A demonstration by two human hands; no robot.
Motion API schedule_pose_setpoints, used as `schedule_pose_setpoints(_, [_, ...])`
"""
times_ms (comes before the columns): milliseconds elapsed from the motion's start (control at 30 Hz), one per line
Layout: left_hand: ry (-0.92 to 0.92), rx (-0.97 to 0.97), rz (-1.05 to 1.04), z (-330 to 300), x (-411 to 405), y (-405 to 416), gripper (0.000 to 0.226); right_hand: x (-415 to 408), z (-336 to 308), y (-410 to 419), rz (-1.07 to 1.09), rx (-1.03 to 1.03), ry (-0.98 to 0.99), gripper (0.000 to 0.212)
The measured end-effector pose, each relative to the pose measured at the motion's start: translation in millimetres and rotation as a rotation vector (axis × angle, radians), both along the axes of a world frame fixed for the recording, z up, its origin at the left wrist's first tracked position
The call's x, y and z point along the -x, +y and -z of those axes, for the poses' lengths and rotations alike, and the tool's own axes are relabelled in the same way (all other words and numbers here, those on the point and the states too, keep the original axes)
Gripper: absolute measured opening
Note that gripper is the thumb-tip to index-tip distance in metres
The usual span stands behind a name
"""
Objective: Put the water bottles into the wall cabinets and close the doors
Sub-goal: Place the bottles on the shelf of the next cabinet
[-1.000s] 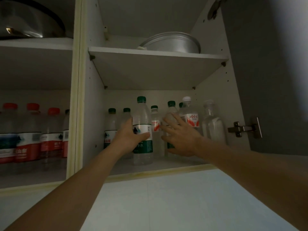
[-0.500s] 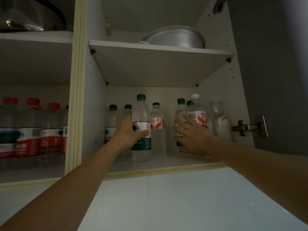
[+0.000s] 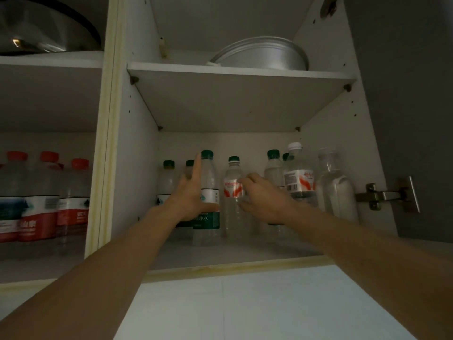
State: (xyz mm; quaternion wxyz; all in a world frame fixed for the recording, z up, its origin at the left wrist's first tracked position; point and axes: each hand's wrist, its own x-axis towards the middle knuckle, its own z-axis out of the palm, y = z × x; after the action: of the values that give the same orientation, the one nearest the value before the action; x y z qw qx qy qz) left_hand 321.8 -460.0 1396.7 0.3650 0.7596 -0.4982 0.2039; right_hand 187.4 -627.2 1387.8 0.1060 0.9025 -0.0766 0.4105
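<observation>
Several water bottles stand on the lower shelf (image 3: 245, 256) of the open right-hand wall cabinet. My left hand (image 3: 193, 200) is against a tall green-capped bottle (image 3: 208, 173) with a green label; its index finger points straight up along the bottle and its thumb lies across the label. My right hand (image 3: 263, 201) reaches in beside it, fingers and thumb curled round a green-capped bottle with a red label (image 3: 232, 217). Further right stand a white-capped bottle (image 3: 299, 177) and a clear unlabelled bottle (image 3: 335, 192). The grey cabinet door (image 3: 404, 94) hangs open on the right.
The left compartment holds a row of red-capped bottles (image 3: 39, 207), with a dark metal bowl (image 3: 44, 28) on the shelf above. A metal basin (image 3: 267, 54) sits on the right cabinet's upper shelf. A door hinge (image 3: 387, 195) juts out at the right wall. White tiles lie below.
My right hand has moved left from the bottles at the right and taken hold of the red-labelled bottle. My left hand's fingers have straightened off the green-labelled bottle.
</observation>
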Motion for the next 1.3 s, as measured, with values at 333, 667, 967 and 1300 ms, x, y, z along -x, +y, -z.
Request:
schedule_pose_setpoints(333, [-0.31, -0.31, -0.172, -28.9, -25.7, -7.8, 0.14, -54.9, -15.3, 1.1, -0.068, -0.665, 0.05, 0.131])
schedule_pose_setpoints(667, [-0.628, -0.319, -0.346, -32.8, -68.7, -38.5, 0.137, -56.1, -11.8, -5.6, -0.088, -0.71, 0.023, 0.115])
schedule_pose_setpoints(967, [-0.724, -0.335, -0.459, -28.4, -80.8, -57.9, 0.136, -77.4, -8.3, -13.8, -0.014, -0.704, -0.037, 0.096])
schedule_pose_setpoints(1300, [-0.762, -0.321, -0.486, -23.1, -85.1, -64.8, 0.135, -83.1, -15.5, -8.9, 0.022, -0.813, 0.008, 0.101])
